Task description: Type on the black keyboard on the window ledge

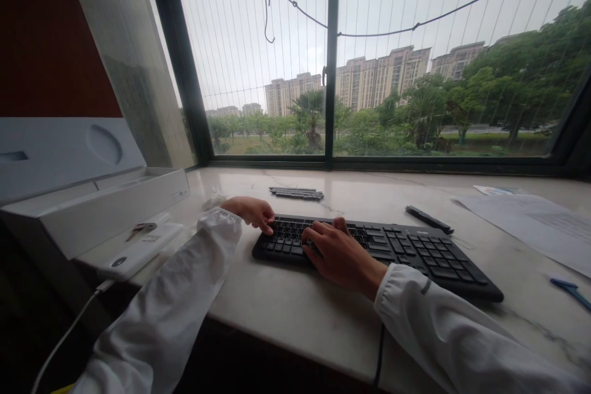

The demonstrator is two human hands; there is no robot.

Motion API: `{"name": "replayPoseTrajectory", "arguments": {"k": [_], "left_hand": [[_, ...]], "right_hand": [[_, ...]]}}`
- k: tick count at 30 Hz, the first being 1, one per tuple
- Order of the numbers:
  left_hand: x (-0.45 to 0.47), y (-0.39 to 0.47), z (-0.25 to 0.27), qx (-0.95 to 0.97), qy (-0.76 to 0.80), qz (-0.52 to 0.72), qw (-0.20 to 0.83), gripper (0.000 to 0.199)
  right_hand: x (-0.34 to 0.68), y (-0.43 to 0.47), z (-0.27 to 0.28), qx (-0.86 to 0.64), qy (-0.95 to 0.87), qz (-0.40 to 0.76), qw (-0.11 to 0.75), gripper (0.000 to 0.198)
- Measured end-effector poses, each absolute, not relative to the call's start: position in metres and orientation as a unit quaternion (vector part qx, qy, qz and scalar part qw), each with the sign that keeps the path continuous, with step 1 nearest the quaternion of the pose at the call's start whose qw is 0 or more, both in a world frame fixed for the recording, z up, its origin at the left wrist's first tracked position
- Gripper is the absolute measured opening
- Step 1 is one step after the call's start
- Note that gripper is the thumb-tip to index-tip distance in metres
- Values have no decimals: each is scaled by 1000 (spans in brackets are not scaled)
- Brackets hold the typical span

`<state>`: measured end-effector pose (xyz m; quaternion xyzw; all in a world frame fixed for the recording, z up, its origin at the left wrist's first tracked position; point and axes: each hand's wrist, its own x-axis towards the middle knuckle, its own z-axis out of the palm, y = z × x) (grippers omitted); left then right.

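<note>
A black keyboard (388, 247) lies at a slant on the marble-patterned counter (286, 301), with what look like bare sockets among its middle keys. The left hand (252, 212) is half-curled at its left end, fingertips at the keys; the right hand (341, 258) is palm down over the middle, fingers bent onto the keys. Whether either pinches anything, I cannot tell. Just behind sit a row of small dark pieces (297, 193) and a black strip (428, 219); a backward shove of the keyboard could scatter them. A dark cable (380, 351) drops over the front edge beside the right sleeve (415, 301), which might snag it and skew the keyboard. Pressing a part in crooked could damage it. Farther right are papers (530, 225) and a blue tool (572, 292); at left, a white box (120, 215).
</note>
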<state>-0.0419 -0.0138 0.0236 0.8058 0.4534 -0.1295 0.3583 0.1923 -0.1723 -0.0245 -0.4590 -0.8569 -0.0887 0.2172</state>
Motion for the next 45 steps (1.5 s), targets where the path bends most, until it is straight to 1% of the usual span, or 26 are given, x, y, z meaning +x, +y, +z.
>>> {"name": "replayPoseTrajectory", "arguments": {"k": [3,7,9,16,19,21,25,27,33,36,42,45], "left_hand": [[-35,-15,28,803,478,-149,323,53],[-26,-17,33,824,467,-158,278,52],[-26,-17,34,830,461,-159,272,52],[-36,-11,26,819,425,-144,357,58],[-38,-12,25,818,412,-139,376,58],[-36,-15,27,821,418,-138,363,57],[-29,-20,32,842,434,-149,284,52],[-28,-19,33,842,439,-160,270,52],[-35,-11,27,811,436,-159,357,60],[-37,-14,27,809,426,-155,375,61],[-32,-29,34,831,447,-153,293,57],[-29,-30,35,829,456,-159,282,58]], "right_hand": [[192,-171,-25,-458,-857,-87,220,17],[192,-171,-25,-457,-857,-84,221,16],[192,-172,-24,-457,-857,-83,220,16],[191,-172,-24,-460,-857,-84,217,15],[191,-172,-25,-459,-857,-87,220,16],[192,-172,-25,-459,-856,-88,221,16],[192,-172,-25,-457,-857,-86,221,16],[191,-171,-25,-457,-857,-87,220,17],[191,-173,-23,-457,-858,-85,218,17],[191,-174,-23,-457,-858,-85,219,17],[191,-173,-25,-460,-857,-85,216,17],[191,-172,-24,-461,-857,-83,214,16]]}}
